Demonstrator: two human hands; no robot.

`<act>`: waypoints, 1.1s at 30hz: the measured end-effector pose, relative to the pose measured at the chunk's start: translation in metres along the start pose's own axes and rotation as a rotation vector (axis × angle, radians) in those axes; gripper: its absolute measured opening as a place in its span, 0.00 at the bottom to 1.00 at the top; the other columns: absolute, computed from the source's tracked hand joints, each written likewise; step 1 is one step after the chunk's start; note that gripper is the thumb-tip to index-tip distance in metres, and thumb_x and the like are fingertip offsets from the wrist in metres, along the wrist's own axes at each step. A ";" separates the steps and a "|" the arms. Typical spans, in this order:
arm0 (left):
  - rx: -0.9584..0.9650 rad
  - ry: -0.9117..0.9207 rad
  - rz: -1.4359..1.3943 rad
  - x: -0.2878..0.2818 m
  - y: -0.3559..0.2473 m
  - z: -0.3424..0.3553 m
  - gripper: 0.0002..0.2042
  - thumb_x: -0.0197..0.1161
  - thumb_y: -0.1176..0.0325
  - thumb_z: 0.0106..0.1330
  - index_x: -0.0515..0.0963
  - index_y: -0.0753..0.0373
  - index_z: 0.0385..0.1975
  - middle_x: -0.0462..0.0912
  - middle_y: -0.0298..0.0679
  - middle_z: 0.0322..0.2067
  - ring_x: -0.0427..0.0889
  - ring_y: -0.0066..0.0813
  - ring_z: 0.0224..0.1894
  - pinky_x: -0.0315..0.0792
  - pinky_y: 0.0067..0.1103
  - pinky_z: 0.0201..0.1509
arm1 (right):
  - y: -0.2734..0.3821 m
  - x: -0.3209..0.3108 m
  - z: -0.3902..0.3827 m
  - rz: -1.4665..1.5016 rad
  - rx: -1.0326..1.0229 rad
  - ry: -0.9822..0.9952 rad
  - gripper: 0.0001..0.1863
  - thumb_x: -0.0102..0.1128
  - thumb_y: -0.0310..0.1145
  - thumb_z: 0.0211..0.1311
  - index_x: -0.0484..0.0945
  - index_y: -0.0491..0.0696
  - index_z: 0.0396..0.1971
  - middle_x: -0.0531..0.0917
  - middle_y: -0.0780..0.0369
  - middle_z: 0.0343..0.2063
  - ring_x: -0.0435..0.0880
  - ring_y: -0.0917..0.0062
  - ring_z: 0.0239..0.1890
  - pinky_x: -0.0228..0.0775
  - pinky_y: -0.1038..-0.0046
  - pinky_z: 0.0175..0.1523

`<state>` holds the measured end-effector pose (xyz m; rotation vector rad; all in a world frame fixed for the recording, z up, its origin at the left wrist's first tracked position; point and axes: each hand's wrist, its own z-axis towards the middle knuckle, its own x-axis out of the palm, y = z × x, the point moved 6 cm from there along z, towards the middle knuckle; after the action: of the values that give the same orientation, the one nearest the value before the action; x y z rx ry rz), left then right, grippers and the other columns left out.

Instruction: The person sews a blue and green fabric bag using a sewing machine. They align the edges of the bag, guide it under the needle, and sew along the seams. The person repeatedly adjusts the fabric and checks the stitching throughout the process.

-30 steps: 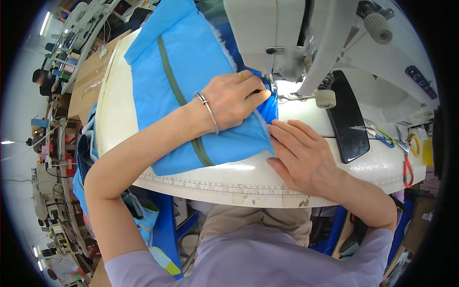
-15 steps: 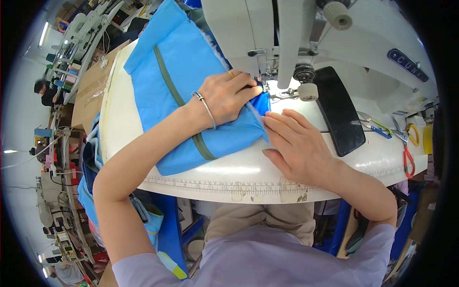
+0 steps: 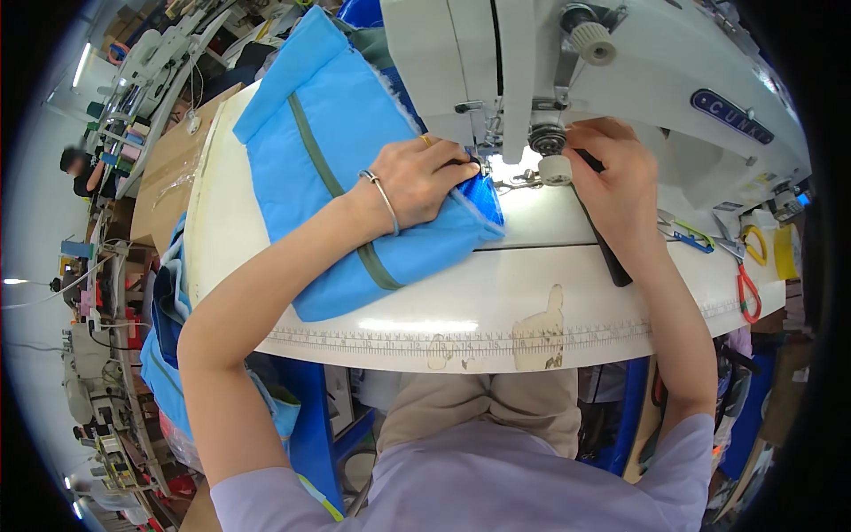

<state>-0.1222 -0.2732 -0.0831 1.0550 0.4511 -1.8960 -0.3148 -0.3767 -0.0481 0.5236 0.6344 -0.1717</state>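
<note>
A light-blue padded fabric piece (image 3: 355, 115) with a dark green strip lies on the sewing table, its right corner by the presser foot. My left hand (image 3: 412, 182), a metal bangle at its wrist, rests on it with fingers curled, gripping the fabric's edge beside the needle area. Shiny darker blue fabric (image 3: 481, 197) shows just right of those fingers. My right hand (image 3: 616, 173) is raised at the white sewing machine (image 3: 638, 71), fingers bent together beside the round tension dial (image 3: 547, 137) and white knob (image 3: 556, 169); what they grip is hidden.
A black phone (image 3: 613, 266) lies partly hidden behind my right hand. Thread snips (image 3: 687, 232) and red-handled scissors (image 3: 747, 288) lie at the right. A printed ruler strip (image 3: 399, 341) runs along the table's front edge. A cardboard box (image 3: 173, 177) stands at the left.
My right hand has left the fabric's right corner and risen to the machine's tension dial, passing over the phone. My left hand stays on the fabric. The view has shifted slightly.
</note>
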 end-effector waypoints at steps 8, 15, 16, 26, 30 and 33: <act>-0.014 -0.005 -0.022 0.001 0.002 0.000 0.13 0.65 0.78 0.54 0.87 0.60 0.39 0.85 0.37 0.41 0.86 0.37 0.40 0.83 0.27 0.39 | -0.016 0.001 0.009 0.105 0.079 0.106 0.10 0.69 0.37 0.61 0.90 0.46 0.33 0.91 0.59 0.36 0.88 0.67 0.44 0.68 0.64 0.61; 0.000 0.003 -0.022 -0.001 -0.001 0.000 0.17 0.69 0.80 0.52 0.88 0.57 0.43 0.88 0.36 0.41 0.87 0.35 0.35 0.83 0.27 0.36 | -0.009 -0.002 0.008 0.019 0.081 0.076 0.11 0.68 0.38 0.64 0.91 0.47 0.34 0.91 0.59 0.36 0.88 0.68 0.44 0.66 0.63 0.63; 0.006 -0.003 -0.028 -0.003 -0.002 0.001 0.17 0.69 0.80 0.52 0.88 0.57 0.43 0.88 0.36 0.41 0.87 0.35 0.35 0.83 0.27 0.36 | -0.008 -0.003 0.008 0.012 0.077 0.068 0.11 0.68 0.38 0.64 0.91 0.47 0.34 0.91 0.59 0.37 0.88 0.68 0.44 0.66 0.63 0.63; 0.033 -0.016 -0.035 -0.006 -0.013 -0.003 0.16 0.67 0.78 0.50 0.86 0.57 0.39 0.86 0.33 0.39 0.84 0.32 0.32 0.79 0.26 0.30 | 0.022 0.014 -0.012 0.073 -0.269 0.106 0.05 0.71 0.32 0.57 0.88 0.47 0.29 0.87 0.61 0.32 0.85 0.67 0.38 0.77 0.65 0.50; 0.010 0.007 0.005 -0.004 -0.014 -0.003 0.15 0.67 0.78 0.50 0.87 0.57 0.40 0.86 0.34 0.38 0.83 0.32 0.32 0.79 0.26 0.30 | 0.061 0.030 -0.040 0.215 -0.570 0.280 0.07 0.73 0.31 0.53 0.85 0.46 0.27 0.83 0.63 0.27 0.83 0.68 0.35 0.77 0.68 0.46; -0.010 0.016 0.049 -0.002 -0.014 0.000 0.15 0.67 0.77 0.51 0.87 0.57 0.40 0.86 0.34 0.37 0.83 0.32 0.32 0.79 0.26 0.30 | 0.061 0.034 -0.051 0.205 -0.584 0.383 0.07 0.73 0.31 0.53 0.84 0.43 0.27 0.84 0.63 0.29 0.84 0.70 0.36 0.77 0.68 0.47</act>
<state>-0.1335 -0.2654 -0.0828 1.0666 0.4396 -1.8412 -0.2957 -0.2980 -0.0780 0.0486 0.9542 0.3118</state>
